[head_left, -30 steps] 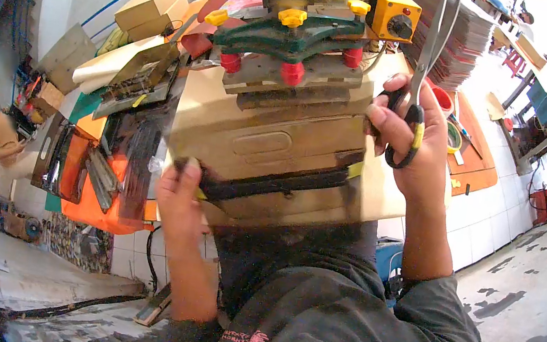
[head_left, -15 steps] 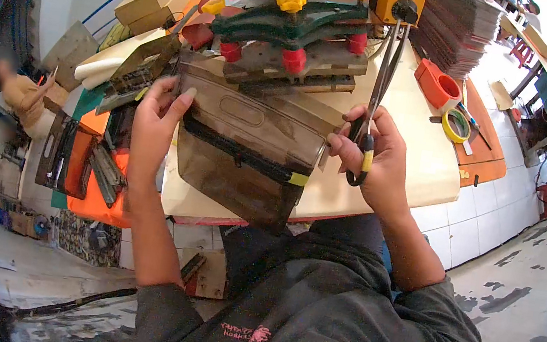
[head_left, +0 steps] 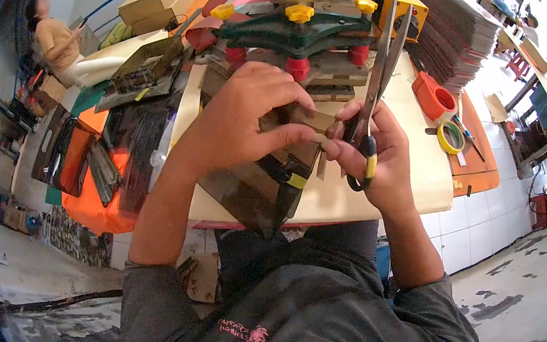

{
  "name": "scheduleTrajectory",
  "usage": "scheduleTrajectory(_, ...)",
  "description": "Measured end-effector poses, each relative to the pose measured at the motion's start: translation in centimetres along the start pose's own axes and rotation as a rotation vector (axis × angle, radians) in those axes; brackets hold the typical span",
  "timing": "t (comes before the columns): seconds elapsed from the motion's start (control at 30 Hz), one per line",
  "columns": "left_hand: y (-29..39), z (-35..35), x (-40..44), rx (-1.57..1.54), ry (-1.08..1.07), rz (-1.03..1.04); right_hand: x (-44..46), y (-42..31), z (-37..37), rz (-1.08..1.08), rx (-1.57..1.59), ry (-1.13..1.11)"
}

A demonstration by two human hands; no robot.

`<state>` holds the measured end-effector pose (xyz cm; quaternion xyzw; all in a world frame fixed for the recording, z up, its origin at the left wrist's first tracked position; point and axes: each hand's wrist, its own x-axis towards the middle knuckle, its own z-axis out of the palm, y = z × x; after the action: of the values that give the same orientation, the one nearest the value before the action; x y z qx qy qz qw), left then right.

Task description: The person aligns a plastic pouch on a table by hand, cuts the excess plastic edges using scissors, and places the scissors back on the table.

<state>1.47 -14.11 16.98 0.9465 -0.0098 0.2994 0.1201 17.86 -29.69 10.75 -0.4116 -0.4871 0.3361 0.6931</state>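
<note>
A smoky see-through plastic pouch (head_left: pixel 248 199) with a dark zip and a yellow tab (head_left: pixel 296 181) lies tilted between my hands, above the cream table sheet. My left hand (head_left: pixel 243 114) curls over its upper part, thumb at the right edge, hiding much of the pouch. My right hand (head_left: pixel 384 155) pinches at that same edge, its fingertips close to my left thumb. Scissors (head_left: pixel 384 67) hang on my right hand, blades pointing up and slightly apart, the black and yellow handle against the palm. What exactly lies between the fingertips is partly hidden.
Beyond my hands stands a press with a green clamp bar (head_left: pixel 300 33) and yellow knobs. An orange tape dispenser (head_left: pixel 433 95) and yellow tape roll (head_left: pixel 451 136) sit right. More smoky pouches (head_left: pixel 136 152) lie left. A stack of sheets (head_left: pixel 451 28) stands behind. Another person (head_left: pixel 58 39) is far left.
My left hand has moved right, from the pouch's upper left corner across to its right edge by my right fingers. The scissors blades have swung slightly upright.
</note>
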Motion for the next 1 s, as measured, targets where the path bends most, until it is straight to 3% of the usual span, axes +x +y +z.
scheduleTrajectory(0.13, 0.1, -0.4, 0.3, -0.134, -0.081, -0.059, -0.6, -0.6, 0.1, 0.083, -0.09, 0.073)
scheduleTrajectory(0.3, -0.2, -0.4, -0.3, -0.302, 0.047, -0.157, -3.7, -0.2, -0.4, 0.061, -0.127, 0.13)
scheduleTrajectory(0.53, 0.0, -0.9, -0.5, -0.449, 0.038, -0.382, -6.9, 0.6, -1.4, 0.277, -0.068, -0.161)
scheduleTrajectory(0.7, -0.3, -0.7, -0.7, -0.392, 0.098, -0.435, -7.5, 0.2, -0.7, 0.363, 0.004, -0.194)
scheduleTrajectory(0.83, -0.2, -0.9, -0.8, -0.383, 0.121, -0.469, -7.8, 1.3, -0.7, 0.417, -0.106, -0.182)
scheduleTrajectory(1.0, -0.6, -0.5, -0.9, -0.454, 0.147, -0.493, -7.3, 1.1, 0.0, 0.318, -0.432, -0.216)
